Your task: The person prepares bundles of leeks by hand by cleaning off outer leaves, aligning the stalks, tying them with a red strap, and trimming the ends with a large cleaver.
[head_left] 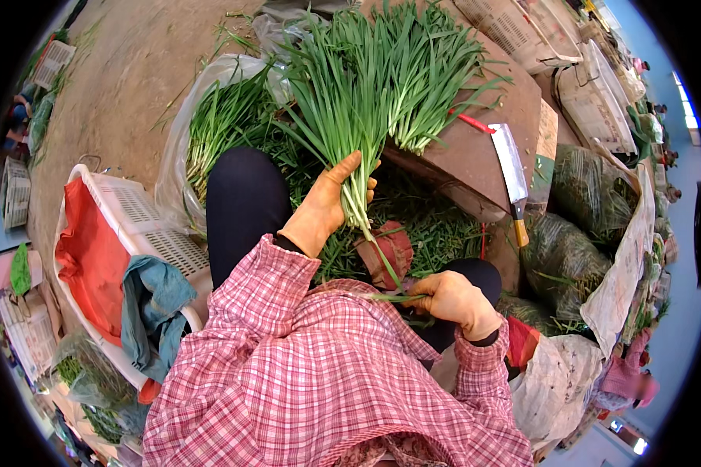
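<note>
My left hand (322,205), in an orange rubber glove, is closed around the pale stems of a bunch of green garlic chives (343,111), leaves pointing away from me. Lower right, my gloved right hand (451,300) pinches a few thin green leaves (396,296) near my lap. Another bunch of chives (423,105) lies on a brown board (473,166). A cleaver (509,160) with a wooden handle lies at the board's right side, beside a red strip. More chives (210,137) sit in a clear plastic bag at the left.
Leaf scraps (444,245) lie below the board. A white plastic crate (146,216) with red and blue cloths stands at the left. Plastic-wrapped bundles (566,257) sit at the right, with white crates (599,99) beyond. A person in pink (625,376) is at the far right.
</note>
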